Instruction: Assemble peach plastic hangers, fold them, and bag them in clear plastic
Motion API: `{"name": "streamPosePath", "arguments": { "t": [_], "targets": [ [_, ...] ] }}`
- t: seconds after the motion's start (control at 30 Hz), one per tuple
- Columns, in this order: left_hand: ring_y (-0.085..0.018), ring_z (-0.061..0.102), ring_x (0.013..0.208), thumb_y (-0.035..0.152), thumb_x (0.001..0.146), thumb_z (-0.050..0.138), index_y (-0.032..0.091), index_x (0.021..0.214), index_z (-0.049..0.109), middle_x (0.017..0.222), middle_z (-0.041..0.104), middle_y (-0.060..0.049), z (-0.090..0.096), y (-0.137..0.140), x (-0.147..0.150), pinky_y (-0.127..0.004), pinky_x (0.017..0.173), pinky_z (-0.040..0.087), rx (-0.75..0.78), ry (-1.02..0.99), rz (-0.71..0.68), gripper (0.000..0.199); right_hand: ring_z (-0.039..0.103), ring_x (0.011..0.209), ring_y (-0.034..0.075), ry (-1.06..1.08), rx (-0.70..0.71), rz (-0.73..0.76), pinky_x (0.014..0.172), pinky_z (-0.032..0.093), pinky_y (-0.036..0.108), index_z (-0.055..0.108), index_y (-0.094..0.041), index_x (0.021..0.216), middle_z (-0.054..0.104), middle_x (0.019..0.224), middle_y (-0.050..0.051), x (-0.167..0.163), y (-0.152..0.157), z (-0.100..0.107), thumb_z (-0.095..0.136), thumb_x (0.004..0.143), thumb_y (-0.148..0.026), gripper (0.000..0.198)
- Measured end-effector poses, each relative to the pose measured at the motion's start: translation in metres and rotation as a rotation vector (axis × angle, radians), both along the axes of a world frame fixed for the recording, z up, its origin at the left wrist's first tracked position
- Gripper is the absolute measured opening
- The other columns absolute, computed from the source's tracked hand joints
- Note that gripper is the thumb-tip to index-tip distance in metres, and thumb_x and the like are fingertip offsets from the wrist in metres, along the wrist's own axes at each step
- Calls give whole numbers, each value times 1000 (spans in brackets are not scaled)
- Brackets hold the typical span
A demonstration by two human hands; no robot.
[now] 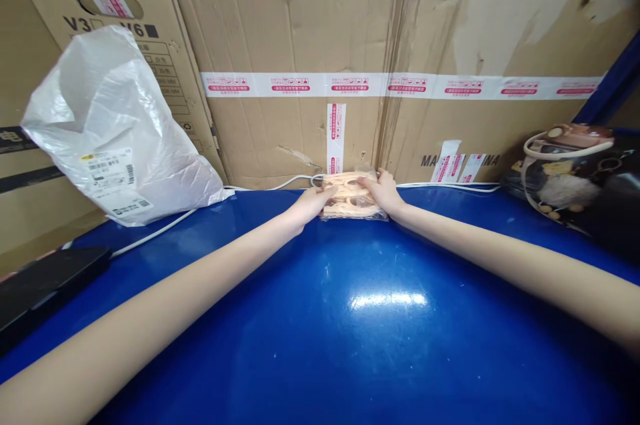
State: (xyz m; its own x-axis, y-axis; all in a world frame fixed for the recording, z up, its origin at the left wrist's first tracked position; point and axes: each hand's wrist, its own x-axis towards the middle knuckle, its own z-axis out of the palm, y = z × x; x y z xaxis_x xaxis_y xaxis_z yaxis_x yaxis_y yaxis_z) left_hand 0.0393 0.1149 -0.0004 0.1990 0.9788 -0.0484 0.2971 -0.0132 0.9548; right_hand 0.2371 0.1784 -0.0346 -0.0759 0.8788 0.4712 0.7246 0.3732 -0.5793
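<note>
At the far edge of the blue tabletop [320, 292], both my hands hold a clear plastic packet [353, 212] with peach-coloured, looped pieces inside; their exact kind cannot be made out. My left hand [311, 205] grips its left side, thumb on the front and the other fingers mostly hidden behind. On the right side, my right hand [387, 193] is closed with its thumb across the front. The packet is tipped up toward me, close to the cardboard behind it.
A white mailing bag [120, 132] with a label leans at the left. Large cardboard boxes [280, 138] wall off the back. A white cable [155, 232] runs along the table's rear. A black flat object [50, 292] lies left; a strapped clear container [560, 178] stands right.
</note>
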Motion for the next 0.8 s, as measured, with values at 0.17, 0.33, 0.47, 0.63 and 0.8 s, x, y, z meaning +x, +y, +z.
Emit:
{"name": "streamPosePath", "arguments": {
  "t": [0.17,0.33,0.47,0.63,0.8],
  "targets": [
    [-23,61,102,32,94,58,16,122,56,121,58,-10,-4,4,3,-43,85,53,47,65,41,33,44,128,35,-88,101,-54,106,32,54,55,-16,127,55,131,17,-7,-9,10,40,92,-33,42],
    [-23,61,102,32,94,58,16,122,56,121,58,-10,-11,9,0,-43,85,53,96,116,83,33,47,129,29,-303,84,189,108,34,47,61,-19,126,58,135,10,-4,-16,19,43,94,-41,42],
    [-23,61,102,32,94,58,16,122,56,122,58,-10,-15,11,-2,-43,85,53,135,189,113,33,38,138,26,-446,80,297,114,26,44,51,-18,137,45,147,9,3,-16,23,41,96,-41,48],
    [-22,61,102,32,93,58,16,122,56,121,58,-9,-6,3,-5,-43,85,53,150,275,82,33,35,139,30,-568,69,310,113,25,50,48,-19,140,41,150,10,11,-13,33,37,97,-48,52],
    [-28,61,108,38,95,49,11,123,53,120,61,-16,4,-24,-9,-44,90,51,144,339,74,39,27,143,27,-601,94,295,115,23,50,38,-14,146,37,151,12,18,-34,54,26,100,-45,57]
  ]
}}
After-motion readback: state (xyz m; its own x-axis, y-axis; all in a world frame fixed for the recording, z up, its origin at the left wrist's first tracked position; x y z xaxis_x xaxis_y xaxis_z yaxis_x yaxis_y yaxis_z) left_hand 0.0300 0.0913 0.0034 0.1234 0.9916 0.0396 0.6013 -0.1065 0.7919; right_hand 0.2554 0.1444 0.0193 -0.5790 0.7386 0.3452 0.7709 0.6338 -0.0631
